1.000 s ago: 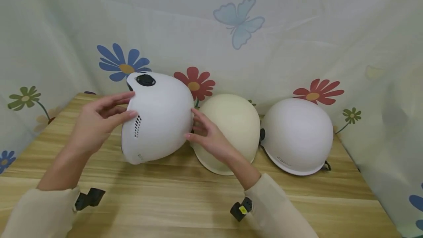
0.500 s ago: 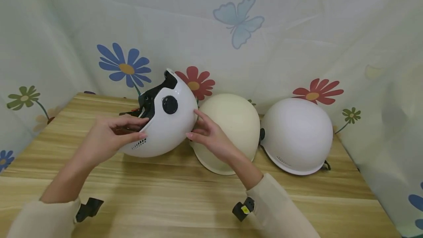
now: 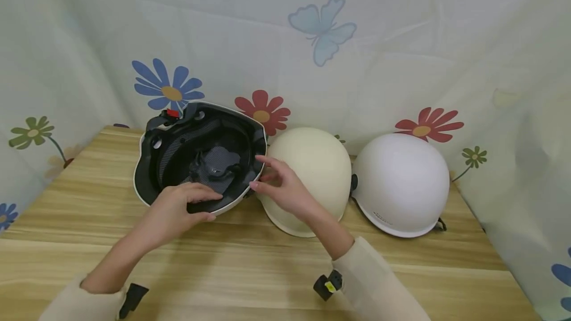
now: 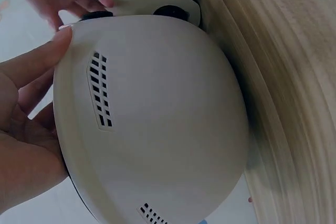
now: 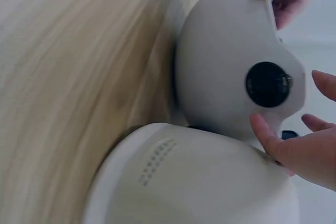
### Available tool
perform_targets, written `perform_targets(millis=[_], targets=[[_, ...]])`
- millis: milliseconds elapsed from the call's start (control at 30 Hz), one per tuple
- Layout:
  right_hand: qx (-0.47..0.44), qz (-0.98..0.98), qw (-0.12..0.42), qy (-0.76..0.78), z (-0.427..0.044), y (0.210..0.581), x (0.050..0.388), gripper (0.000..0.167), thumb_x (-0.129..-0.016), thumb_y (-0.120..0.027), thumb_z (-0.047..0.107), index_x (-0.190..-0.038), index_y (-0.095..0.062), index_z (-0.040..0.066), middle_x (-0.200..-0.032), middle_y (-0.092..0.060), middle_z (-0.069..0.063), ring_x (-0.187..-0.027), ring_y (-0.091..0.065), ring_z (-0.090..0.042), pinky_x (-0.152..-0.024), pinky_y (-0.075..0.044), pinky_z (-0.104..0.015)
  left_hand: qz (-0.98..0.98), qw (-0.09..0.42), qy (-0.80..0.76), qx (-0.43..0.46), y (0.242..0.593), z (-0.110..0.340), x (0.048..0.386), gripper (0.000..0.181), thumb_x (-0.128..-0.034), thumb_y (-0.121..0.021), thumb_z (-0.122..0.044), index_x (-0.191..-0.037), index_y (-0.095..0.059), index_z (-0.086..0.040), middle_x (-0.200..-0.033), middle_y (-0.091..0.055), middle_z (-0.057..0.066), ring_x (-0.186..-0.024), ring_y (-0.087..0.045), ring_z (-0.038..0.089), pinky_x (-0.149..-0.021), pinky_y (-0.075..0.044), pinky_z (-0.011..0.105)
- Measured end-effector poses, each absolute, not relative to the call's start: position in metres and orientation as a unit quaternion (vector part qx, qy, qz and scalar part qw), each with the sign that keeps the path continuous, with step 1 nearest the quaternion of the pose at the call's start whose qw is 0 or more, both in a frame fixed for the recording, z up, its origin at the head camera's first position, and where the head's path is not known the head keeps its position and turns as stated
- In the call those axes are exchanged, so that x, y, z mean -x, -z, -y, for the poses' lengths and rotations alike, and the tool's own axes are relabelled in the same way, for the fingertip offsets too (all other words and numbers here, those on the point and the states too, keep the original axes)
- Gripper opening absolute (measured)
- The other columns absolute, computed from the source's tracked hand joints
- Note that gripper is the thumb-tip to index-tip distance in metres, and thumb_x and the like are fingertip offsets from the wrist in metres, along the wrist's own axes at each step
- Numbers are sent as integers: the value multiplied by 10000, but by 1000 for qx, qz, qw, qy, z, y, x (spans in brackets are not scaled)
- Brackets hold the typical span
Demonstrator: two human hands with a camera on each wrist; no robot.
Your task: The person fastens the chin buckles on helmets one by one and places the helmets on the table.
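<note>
A white helmet (image 3: 144,189) lies tipped over on the table at the left, its black padded inside facing up and toward me. My left hand (image 3: 178,207) pinches its near rim, thumb on the outer shell and fingers inside, as the left wrist view also shows at the helmet's vented shell (image 4: 163,93). At the helmet's right edge is my right hand (image 3: 287,187), fingers spread. Its thumb (image 5: 265,132) touches the shell near a round black disc (image 5: 268,85), while the other fingers stand apart from the rim. A cream helmet (image 3: 308,162) sits dome up, partly behind the right hand.
Another white helmet (image 3: 403,182) rests dome up to the right of the cream one. All stand on a wood-grain table (image 3: 250,276). Behind hangs a pale cloth (image 3: 379,78) printed with flowers and a butterfly. A small black device is strapped at each sleeve cuff.
The left helmet has rolled from its side, shell toward me, to lining up. My left hand has moved right and toward me with its rim. The right hand has barely moved.
</note>
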State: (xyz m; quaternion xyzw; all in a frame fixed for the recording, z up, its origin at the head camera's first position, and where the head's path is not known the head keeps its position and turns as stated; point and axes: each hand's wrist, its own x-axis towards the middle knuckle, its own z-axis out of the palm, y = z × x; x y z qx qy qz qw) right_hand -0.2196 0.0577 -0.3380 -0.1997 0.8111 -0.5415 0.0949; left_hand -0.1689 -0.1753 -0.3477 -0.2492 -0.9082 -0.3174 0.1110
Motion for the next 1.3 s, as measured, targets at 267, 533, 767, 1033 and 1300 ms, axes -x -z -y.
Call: perform_targets(millis=[267,533,767,1033,1300], targets=[[212,-809,96,540,-52,353,220,564,-836,-676,175,-1341,-436,100,-989,-549,-127,-820,-563,-238,-688,-524,-270,902,90,341,249,353,174,164,306,-722,-761,-96,-1021,-692,-91,-998,-660,47,-925,-609,243,-773,-500,419],[248,-827,56,502,-58,356,221,499,-844,-659,122,-1303,-475,56,-849,-573,-100,-703,-581,-178,-630,-488,-237,881,170,365,247,356,188,162,263,-753,-745,-122,-1012,-698,-136,-984,-658,-13,-850,-607,155,-707,-498,223],[266,-838,52,474,-64,357,223,503,-838,-658,90,-1305,-474,52,-841,-580,-93,-711,-569,-175,-577,-422,-209,870,254,400,135,345,219,171,262,-833,-677,-143,-1089,-666,-85,-1031,-626,65,-846,-494,-73,-702,-389,37],[276,-828,68,484,-67,354,221,509,-832,-654,40,-1305,-466,38,-809,-597,-112,-715,-580,-183,-605,-443,-203,860,231,450,-57,330,259,194,566,-882,-570,-378,-1360,-442,-103,-1325,-445,93,-1137,-474,174,-902,-443,305],[277,-824,77,488,-67,353,220,514,-829,-648,17,-1308,-459,31,-819,-595,-119,-722,-578,-180,-607,-445,-206,861,59,505,-9,335,282,218,732,-909,-458,-473,-1480,-114,-169,-1402,-263,305,-1228,-315,446,-937,-287,611]])
